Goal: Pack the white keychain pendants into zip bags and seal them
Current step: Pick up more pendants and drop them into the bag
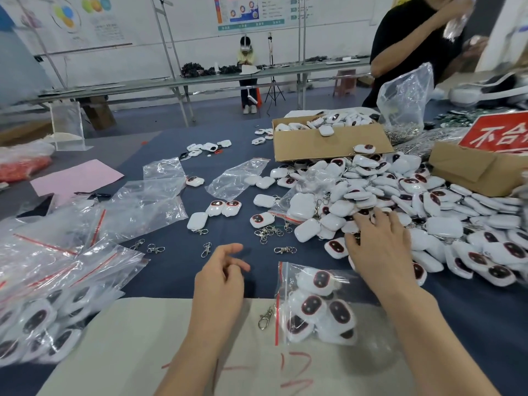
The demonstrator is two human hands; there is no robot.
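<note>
Zip bag (288,274) — clasp (265,317) (loose) just beside.

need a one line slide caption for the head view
Right hand rests on the heap of white plastic keychain pendants, left hand empty beside a filled clear zip bag with a red strip.

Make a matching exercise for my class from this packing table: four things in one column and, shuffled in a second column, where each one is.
Column 1
1. left hand
2. right hand
3. filled zip bag
4. pink sheet

Column 2
a. farthest to the left of the four
b. fingers on the pile of loose pendants
c. over the blue cloth, holding nothing
d. lying between the two forearms

Pairs: 1-c, 2-b, 3-d, 4-a
</note>
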